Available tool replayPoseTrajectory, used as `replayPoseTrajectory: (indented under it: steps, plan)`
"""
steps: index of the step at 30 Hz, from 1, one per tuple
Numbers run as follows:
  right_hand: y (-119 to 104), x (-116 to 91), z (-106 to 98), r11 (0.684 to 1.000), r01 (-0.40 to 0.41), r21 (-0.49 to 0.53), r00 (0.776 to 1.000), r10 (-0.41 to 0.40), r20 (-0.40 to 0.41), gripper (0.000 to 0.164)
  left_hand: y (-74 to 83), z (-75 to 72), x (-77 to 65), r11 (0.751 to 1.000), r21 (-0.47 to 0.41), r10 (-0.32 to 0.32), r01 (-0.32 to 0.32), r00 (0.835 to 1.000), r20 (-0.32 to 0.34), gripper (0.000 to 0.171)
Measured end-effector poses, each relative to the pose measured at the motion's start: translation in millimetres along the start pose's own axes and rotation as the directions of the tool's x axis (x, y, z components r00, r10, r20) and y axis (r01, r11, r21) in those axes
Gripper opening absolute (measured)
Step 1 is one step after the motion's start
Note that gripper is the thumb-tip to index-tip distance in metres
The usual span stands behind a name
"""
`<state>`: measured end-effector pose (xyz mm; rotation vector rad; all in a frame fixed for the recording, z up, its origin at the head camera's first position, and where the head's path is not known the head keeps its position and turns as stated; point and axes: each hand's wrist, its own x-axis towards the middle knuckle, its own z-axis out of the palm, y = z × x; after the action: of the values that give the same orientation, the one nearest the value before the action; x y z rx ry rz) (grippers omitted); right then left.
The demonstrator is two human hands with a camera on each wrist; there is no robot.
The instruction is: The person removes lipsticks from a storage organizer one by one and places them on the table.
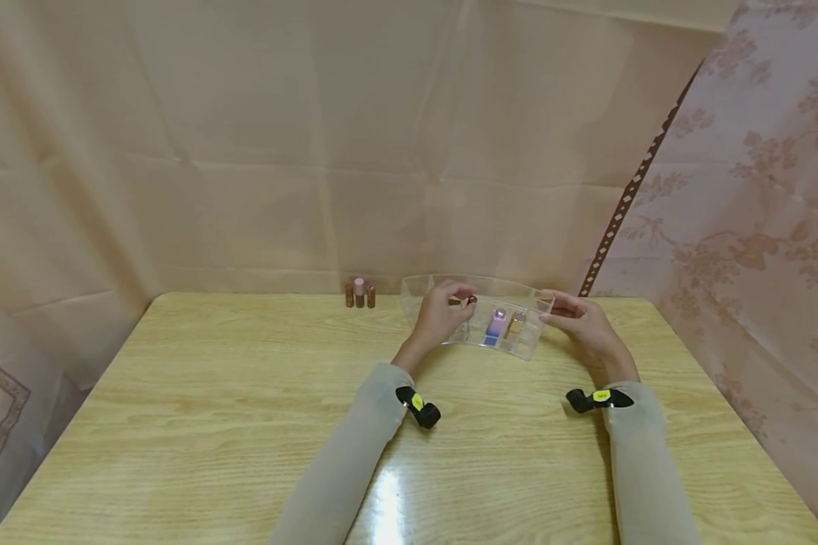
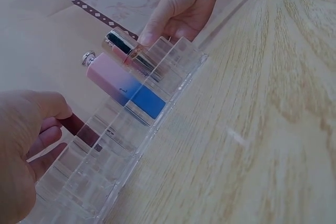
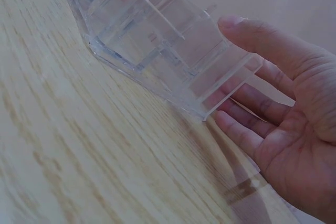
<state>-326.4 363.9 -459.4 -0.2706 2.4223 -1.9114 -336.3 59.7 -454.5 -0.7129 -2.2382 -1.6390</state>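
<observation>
A clear, curved cosmetics organizer (image 1: 526, 351) with several compartments stands near the table's back edge. My left hand (image 1: 440, 314) pinches a dark red lipstick tube (image 2: 80, 128) between thumb and fingers, its lower end among the left-hand compartments. At the organizer's right end, my right hand (image 1: 586, 325) grips the end wall, thumb on the near side and fingers behind. A pink-and-blue lipstick (image 2: 111, 77) with a silver knob stands upright in a middle compartment. Beside it, towards the right hand, is a lipstick with a shiny metallic top (image 2: 125, 44).
Left of the organizer, three small tubes stand in a row at the back edge, among them a pink-capped tube (image 1: 359, 292). Beige cloth (image 1: 279, 151) hangs behind the wooden table (image 1: 232, 424). A flowered cloth (image 1: 750, 189) hangs along the right side.
</observation>
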Motion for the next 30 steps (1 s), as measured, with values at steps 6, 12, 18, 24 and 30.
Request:
replayPoseTrajectory:
  steps: [6,12,18,24,30]
  plan:
    - [1.8,-0.1,0.9,0.989,0.024,0.143,0.999,-0.027,0.020,0.055,0.5,0.5,-0.4,1.000,-0.002,-0.005,0.005,1.000,-0.001,0.020]
    - [0.9,-0.7,1.1,0.990,0.024,0.140,0.999,-0.028,0.022,0.056,0.1,0.8,-0.6,1.000,-0.012,-0.007,0.007,1.000,-0.020,0.020]
    - [-1.2,-1.0,1.4,0.999,0.025,0.047,1.000,-0.026,0.017,0.057,-1.0,2.1,0.0,0.999,-0.033,-0.016,0.015,0.999,-0.032,0.019]
    - [-2.6,-1.1,1.2,1.000,0.010,-0.017,1.000,-0.010,0.010,0.058,-1.7,3.0,0.5,0.999,-0.037,-0.011,0.010,0.999,-0.033,0.019]
    - [-2.7,-1.2,1.2,1.000,0.009,0.000,1.000,-0.009,0.012,0.058,-1.1,3.0,-0.4,0.997,-0.068,-0.026,0.024,0.999,-0.026,0.020]
